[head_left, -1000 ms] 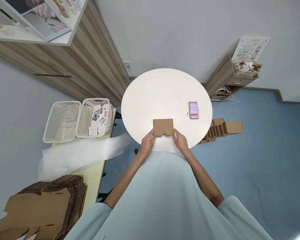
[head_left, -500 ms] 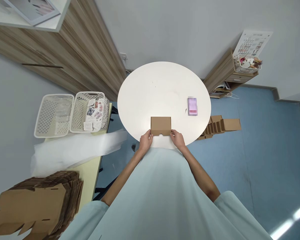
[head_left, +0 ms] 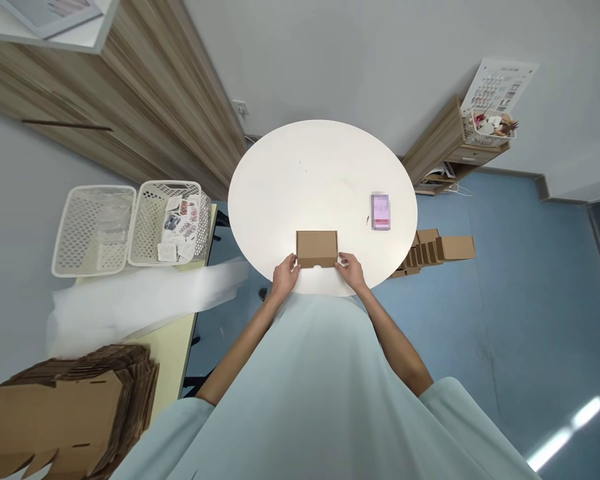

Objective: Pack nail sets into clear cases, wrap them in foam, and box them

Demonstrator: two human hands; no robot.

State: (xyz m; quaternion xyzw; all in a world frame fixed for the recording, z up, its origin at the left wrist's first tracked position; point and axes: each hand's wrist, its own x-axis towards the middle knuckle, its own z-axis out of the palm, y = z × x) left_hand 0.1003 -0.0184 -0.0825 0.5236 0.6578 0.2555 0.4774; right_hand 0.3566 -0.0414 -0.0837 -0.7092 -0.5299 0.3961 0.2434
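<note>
I have the box [head_left: 317, 245] on the table [head_left: 325, 167], between left hand [head_left: 285, 275] and right hand [head_left: 352, 272], fingers at its near corners; pinching or just touching, I can't tell.

Past the carton [head_left: 317, 245], room opens across the white tabletop [head_left: 305, 190]; a flat device (pixelated) [head_left: 381, 211] obstructs the right side

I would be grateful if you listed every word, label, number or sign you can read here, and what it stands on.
No text can be read anywhere.
Poster on the wall side: printed, too small to read.
Cards in the basket: printed, too small.
Phone-like item on the table: pixelated, unreadable.
Brown box: no lettering visible.
</note>
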